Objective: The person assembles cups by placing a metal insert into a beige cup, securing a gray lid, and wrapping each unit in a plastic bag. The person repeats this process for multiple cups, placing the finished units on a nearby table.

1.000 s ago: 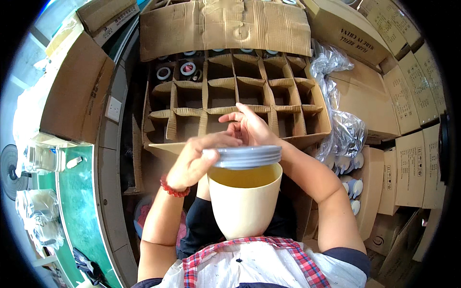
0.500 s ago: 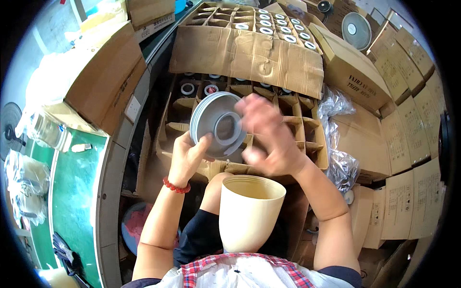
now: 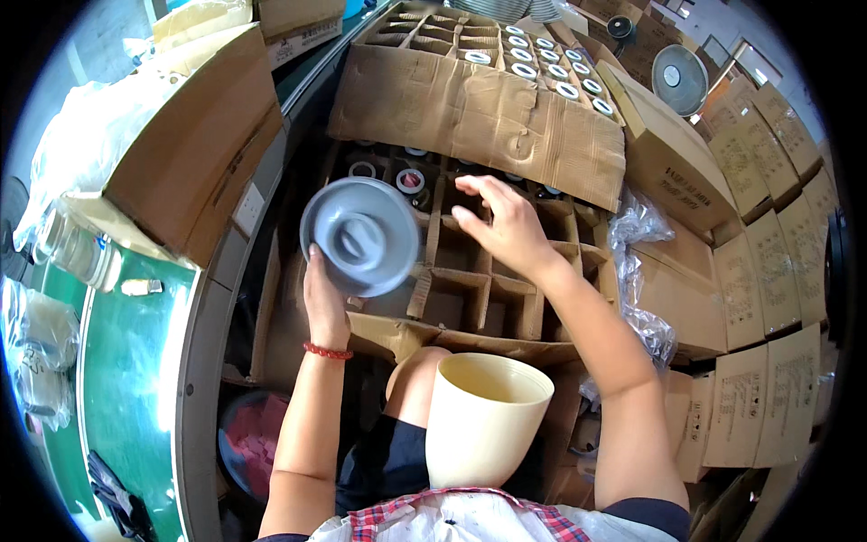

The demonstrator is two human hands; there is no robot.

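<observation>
My left hand (image 3: 323, 303) grips the lower rim of a grey round lid (image 3: 361, 236); the fingers are closed on its edge from behind, with the thumb side hidden. The lid is held upright and tilted, its face toward me, over the left columns of the divided carton (image 3: 470, 289). A red bracelet (image 3: 327, 350) sits on that wrist, and the forearm rises from the lower edge.

My right hand (image 3: 506, 226) hovers palm down over the middle cells of the carton, fingers (image 3: 470, 185) spread and slightly curled, holding nothing. Its forearm runs down to the right.

The carton is partitioned by cardboard dividers. The far cells hold dark round items with pale tops (image 3: 409, 181); the near cells show bare cardboard. A large flap (image 3: 479, 113) stands open behind it.

A cream pot (image 3: 483, 420) stands between my knees, open mouth up, with no lid on it. Beyond the flap, a second divided carton (image 3: 506, 45) holds white-rimmed rounds. Flat stacked boxes (image 3: 759, 271) line the right side.
</observation>
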